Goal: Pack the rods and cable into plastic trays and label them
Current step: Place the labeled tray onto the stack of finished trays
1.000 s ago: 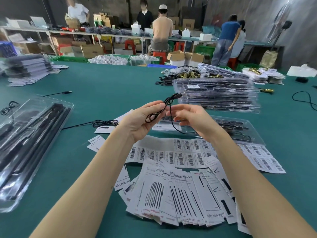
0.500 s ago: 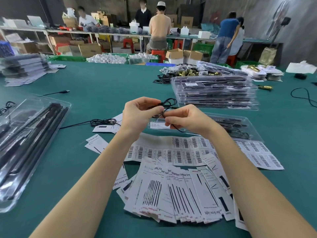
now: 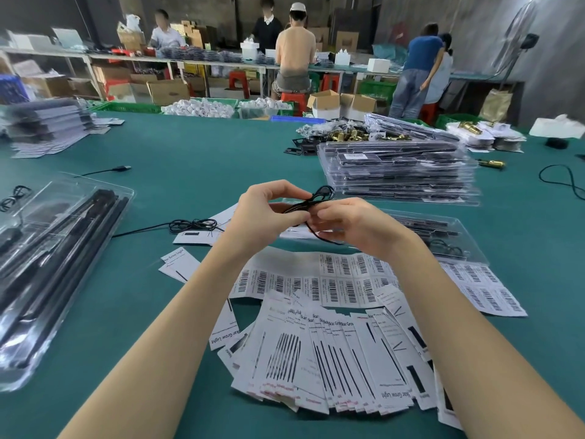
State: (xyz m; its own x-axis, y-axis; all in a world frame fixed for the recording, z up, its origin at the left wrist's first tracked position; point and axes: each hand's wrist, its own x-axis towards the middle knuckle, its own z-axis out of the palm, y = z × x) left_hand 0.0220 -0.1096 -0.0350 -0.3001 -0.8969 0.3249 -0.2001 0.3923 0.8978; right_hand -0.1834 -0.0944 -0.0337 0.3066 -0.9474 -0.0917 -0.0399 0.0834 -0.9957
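A thin black cable [image 3: 319, 198] is bunched between both hands above the green table. My left hand [image 3: 269, 213] pinches the coil with curled fingers. My right hand [image 3: 354, 226] grips the cable's lower loop, which hangs under it. Behind my right hand lies a clear plastic tray [image 3: 443, 232] holding black rods and a coiled cable. Barcode label sheets [image 3: 342, 280] and a fan of printed insert cards [image 3: 332, 359] lie in front of me.
A clear tray with black rods [image 3: 53, 248] sits at the left. A second coiled cable [image 3: 193, 224] lies left of my hands. A stack of packed trays [image 3: 399, 172] stands at the back right. Several people work at benches beyond the table.
Both hands have drawn closer together and lowered a little, gathering the cable from a loose raised loop into a tighter bunch between the fingers.
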